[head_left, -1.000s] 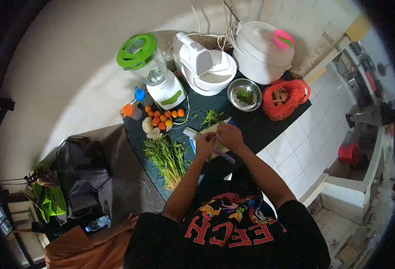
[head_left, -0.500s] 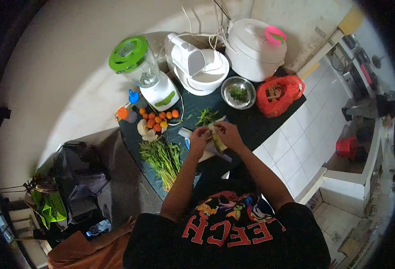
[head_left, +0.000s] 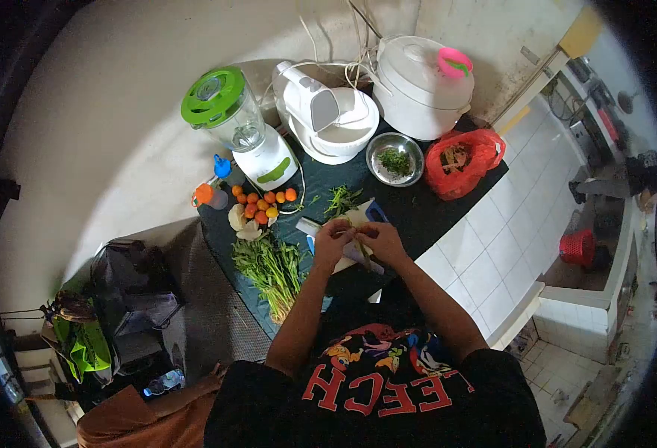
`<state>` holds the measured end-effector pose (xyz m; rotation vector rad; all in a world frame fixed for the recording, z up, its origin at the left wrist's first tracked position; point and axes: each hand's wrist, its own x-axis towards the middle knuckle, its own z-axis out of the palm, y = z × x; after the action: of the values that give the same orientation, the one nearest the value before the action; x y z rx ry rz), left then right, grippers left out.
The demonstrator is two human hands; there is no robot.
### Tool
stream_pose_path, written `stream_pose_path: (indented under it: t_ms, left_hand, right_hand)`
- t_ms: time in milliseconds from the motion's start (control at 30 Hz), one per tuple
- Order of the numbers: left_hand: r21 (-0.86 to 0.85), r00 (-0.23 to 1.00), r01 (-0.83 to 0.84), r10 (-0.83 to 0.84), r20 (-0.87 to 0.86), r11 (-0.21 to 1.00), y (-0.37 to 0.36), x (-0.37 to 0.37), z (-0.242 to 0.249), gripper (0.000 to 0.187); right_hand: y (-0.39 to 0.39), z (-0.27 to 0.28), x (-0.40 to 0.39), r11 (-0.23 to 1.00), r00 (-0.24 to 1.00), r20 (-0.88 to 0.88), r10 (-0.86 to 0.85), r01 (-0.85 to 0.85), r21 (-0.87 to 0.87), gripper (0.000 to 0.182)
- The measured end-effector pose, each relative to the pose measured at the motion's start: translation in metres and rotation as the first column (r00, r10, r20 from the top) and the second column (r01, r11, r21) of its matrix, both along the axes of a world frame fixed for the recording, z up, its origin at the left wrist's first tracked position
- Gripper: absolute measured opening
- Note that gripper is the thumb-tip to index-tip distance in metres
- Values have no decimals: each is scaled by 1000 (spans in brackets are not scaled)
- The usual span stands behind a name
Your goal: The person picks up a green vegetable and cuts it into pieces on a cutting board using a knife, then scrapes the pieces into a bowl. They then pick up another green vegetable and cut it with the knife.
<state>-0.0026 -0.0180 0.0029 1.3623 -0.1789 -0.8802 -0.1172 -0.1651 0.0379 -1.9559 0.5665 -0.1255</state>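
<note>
Two bare hands meet near the middle of the frame over a dark green worktop (head_left: 418, 205): the left hand (head_left: 332, 243) and the right hand (head_left: 379, 240) sit close together, fingers pinched narrow on a thin green vegetable stem (head_left: 360, 245) that runs between them, above a pale cutting board (head_left: 354, 224) with a blue-handled tool (head_left: 377, 213) lying just beside it. To the left of the hands lies a loose bunch of long leafy green stalks (head_left: 271, 267), its roots pointing toward the lower edge of the worktop. Just above that bunch sit a few pale garlic bulbs (head_left: 240, 222) and a cluster of small orange round fruits (head_left: 263, 204). A little heap of cut green pieces (head_left: 339, 198) rests just above the board. Toward the upper part of the frame stand a clear-jar blender with a bright green lid (head_left: 227, 116), a white stand mixer with its bowl (head_left: 328, 112), and a large white lidded cooker (head_left: 424, 75) with a pink item on top. Between mixer and a red plastic bag (head_left: 462, 160) stands a small round steel bowl holding chopped greens (head_left: 394, 158). White tiles cover the right side of the frame.
</note>
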Motion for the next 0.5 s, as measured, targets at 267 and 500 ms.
stream_pose_path:
  t_ms: [267,500]
  left_hand:
    - [147,962,87,-121,244,985,5,1,13,26]
    - [121,974,74,-98,204,990,4,0,10,26]
  right_hand:
    - [-3,-16,-2,1000,999,-39,19,-18,18,25]
    - [7,-9,2,998,995,101,-13,19,-54,21]
